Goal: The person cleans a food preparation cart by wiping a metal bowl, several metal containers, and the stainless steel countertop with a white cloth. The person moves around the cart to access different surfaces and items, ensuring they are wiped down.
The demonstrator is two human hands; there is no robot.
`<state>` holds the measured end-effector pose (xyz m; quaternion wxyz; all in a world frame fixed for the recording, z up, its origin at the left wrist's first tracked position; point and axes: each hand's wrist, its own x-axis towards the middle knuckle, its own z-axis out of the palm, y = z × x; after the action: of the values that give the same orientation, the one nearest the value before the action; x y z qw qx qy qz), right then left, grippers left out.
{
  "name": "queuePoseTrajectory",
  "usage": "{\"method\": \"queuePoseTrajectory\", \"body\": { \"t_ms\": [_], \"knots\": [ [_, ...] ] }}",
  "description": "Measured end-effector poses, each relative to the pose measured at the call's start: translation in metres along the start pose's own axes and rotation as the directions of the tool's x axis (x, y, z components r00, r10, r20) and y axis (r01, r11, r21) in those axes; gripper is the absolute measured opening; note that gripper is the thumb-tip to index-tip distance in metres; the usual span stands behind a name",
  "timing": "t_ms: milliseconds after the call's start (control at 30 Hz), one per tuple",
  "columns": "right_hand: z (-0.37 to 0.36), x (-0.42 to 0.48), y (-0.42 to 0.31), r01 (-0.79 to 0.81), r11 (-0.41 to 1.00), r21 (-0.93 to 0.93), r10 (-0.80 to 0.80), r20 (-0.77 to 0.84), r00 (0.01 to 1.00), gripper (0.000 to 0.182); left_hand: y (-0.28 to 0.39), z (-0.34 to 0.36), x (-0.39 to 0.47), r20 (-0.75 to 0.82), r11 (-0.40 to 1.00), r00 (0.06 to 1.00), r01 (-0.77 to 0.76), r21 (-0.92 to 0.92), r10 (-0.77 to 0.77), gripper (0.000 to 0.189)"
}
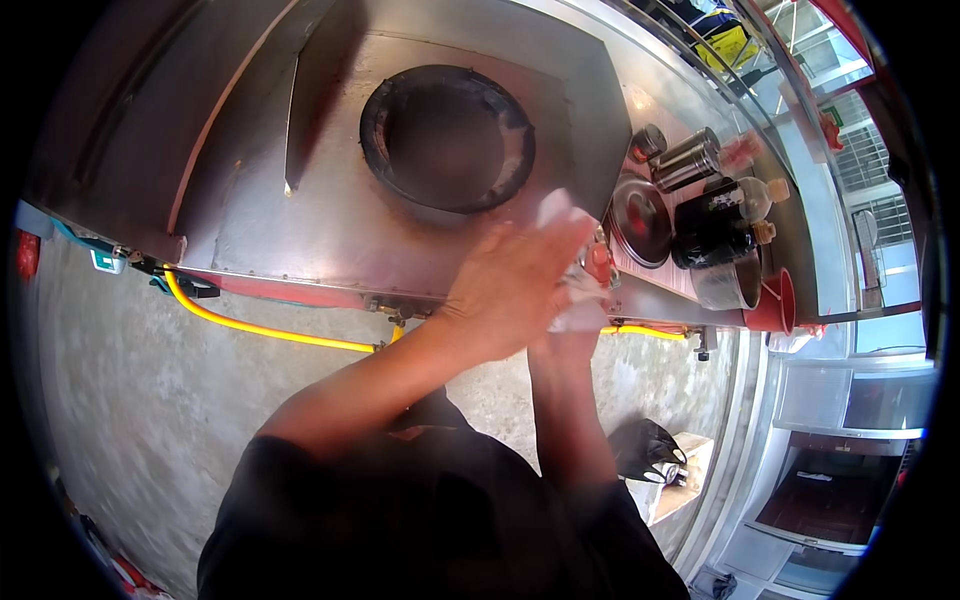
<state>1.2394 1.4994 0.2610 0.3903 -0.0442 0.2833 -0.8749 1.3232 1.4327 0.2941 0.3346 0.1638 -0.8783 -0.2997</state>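
Note:
My left hand (510, 281) reaches across over the front edge of the steel stove top (300, 240). It presses a crumpled white tissue or thin cloth (581, 315) against my right hand (598, 262). Most of the right hand is hidden behind the left, with fingertips showing at its far side. Something small and shiny shows by those fingertips, too blurred to name. Motion blurs both hands. Beyond them, a black wok ring (375, 142) surrounds the dark burner opening (450, 150).
Right of the hands stand stacked steel lids or plates (641, 221), steel canisters (686, 161), dark sauce bottles (712, 244), a clear tub (727, 281) and a red container (776, 304). A yellow gas hose (262, 326) runs below the stove's front edge. A black bag (645, 450) lies by a box.

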Motion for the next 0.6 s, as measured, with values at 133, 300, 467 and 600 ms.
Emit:
{"method": "queuePoseTrajectory", "body": {
  "t_ms": [133,300,467,600],
  "knots": [
    [0.007,0.004,-0.004,0.089,0.949,-0.301,-0.098,-0.015,0.995,0.048,-0.028,-0.001,-0.018,0.222,0.95,0.937,0.297,-0.093,-0.271,0.033],
    [0.016,-0.001,-0.006,0.111,0.925,-0.363,-0.117,0.004,0.993,0.047,-0.072,0.038,-0.055,0.209,0.573,0.777,0.591,-0.567,-0.594,0.027],
    [0.017,0.001,-0.007,0.07,0.971,-0.23,-0.075,-0.012,0.997,0.05,-0.062,0.033,-0.046,0.686,-0.473,0.349,0.526,-0.707,-0.638,0.027],
    [0.021,0.007,-0.005,-0.002,0.992,-0.128,0.012,0.079,0.997,0.054,-0.035,0.018,-0.041,0.77,-0.702,0.466,0.36,-0.615,-0.436,0.025]
  ]
}}
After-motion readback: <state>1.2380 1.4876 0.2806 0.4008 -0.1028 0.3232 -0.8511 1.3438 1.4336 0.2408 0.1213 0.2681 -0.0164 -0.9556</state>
